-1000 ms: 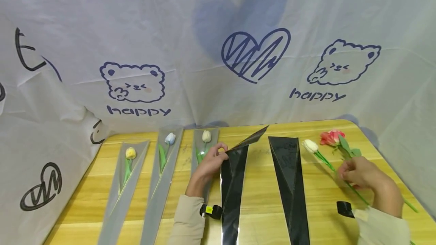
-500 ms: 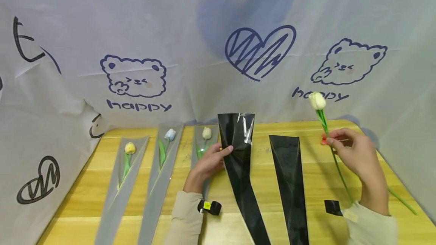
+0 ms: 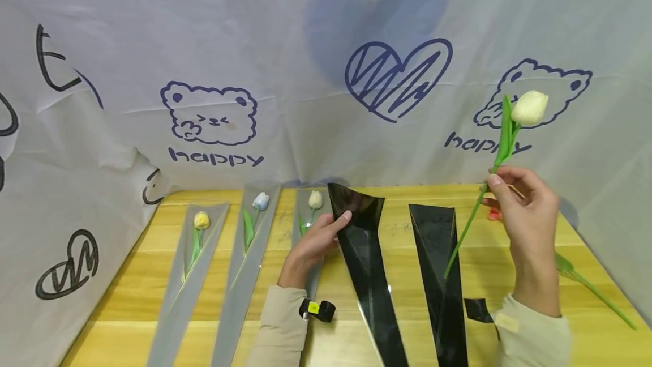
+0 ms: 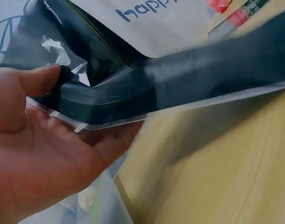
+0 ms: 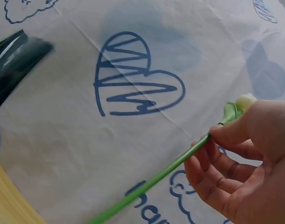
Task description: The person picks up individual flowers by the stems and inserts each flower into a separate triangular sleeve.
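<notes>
Left hand: grips a black flower sleeve near its mouth, thumb in front, that end clear of the wooden table.
Right hand: pinches a white tulip by its stem.
White tulip: slanted, bloom up before the printed cloth, stem end in front of the second black sleeve.
Grey sleeves: three, leftward, with a yellow tulip, a blue tulip and a cream tulip.
</notes>
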Available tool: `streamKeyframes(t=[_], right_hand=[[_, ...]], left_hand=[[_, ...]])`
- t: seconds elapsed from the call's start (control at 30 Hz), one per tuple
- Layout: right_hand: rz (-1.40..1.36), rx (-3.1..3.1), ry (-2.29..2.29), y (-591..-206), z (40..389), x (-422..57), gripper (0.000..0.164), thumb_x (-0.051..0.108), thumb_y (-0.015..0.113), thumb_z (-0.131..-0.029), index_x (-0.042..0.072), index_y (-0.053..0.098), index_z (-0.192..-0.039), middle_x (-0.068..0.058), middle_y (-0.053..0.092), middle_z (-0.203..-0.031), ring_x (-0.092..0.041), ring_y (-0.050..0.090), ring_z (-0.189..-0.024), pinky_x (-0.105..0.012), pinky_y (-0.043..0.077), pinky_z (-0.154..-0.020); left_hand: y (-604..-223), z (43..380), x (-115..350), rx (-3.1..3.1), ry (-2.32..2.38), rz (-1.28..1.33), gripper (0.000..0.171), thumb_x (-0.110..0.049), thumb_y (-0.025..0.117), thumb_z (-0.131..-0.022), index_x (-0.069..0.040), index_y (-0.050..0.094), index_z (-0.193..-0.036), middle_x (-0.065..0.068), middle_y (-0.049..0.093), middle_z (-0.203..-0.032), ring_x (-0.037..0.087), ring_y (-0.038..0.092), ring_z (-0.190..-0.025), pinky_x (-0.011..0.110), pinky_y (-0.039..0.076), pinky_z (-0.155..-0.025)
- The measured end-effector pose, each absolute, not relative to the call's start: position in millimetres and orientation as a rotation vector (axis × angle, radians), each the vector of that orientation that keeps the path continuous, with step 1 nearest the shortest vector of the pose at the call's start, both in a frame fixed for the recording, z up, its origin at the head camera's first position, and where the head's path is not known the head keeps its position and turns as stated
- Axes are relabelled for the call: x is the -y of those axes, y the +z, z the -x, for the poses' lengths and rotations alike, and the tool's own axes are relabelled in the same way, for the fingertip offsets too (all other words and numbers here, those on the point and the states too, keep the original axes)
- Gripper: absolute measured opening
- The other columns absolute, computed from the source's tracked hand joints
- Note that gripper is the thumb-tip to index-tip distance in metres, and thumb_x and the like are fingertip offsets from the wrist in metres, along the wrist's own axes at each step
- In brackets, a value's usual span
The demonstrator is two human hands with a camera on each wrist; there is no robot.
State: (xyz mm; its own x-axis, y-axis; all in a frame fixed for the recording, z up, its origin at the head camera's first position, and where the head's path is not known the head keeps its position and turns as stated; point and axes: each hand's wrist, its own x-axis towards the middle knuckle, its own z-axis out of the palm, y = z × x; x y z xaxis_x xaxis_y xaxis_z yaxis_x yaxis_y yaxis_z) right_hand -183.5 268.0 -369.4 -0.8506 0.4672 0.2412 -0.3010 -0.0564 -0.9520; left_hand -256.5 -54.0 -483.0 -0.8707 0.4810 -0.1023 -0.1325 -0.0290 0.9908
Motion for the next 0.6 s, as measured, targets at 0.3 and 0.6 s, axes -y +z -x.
streamKeyframes(t=[0.3,0.6], right_hand=[[0.148,1.48,2.128,-370.7,186.0,-256.7,0.023,0.002,0.074,-0.093,-0.007,0.067,-0.113,-0.012,0.068,-0.108,-0.021,0.069,-0.085,-0.026,0.06,-0.067],[0.103,1.333,2.213,-369.8,187.7,-249.4,0.031,0.0,0.076,-0.09,-0.012,0.064,-0.115,-0.017,0.07,-0.104,-0.024,0.07,-0.088,-0.028,0.06,-0.067]], left_hand=[[-478.3,253.9,47.2,-1.831,2.073,-0.346,0.028,-0.021,0.054,-0.109,0.003,0.067,-0.101,-0.002,0.065,-0.08,0.008,0.062,-0.072,0.024,0.052,-0.069],[-476.7,252.8,45.5,-1.908,2.065,-0.327,0.028,-0.02,0.055,-0.107,0.005,0.064,-0.098,0.001,0.068,-0.077,0.009,0.064,-0.068,0.024,0.052,-0.063]])
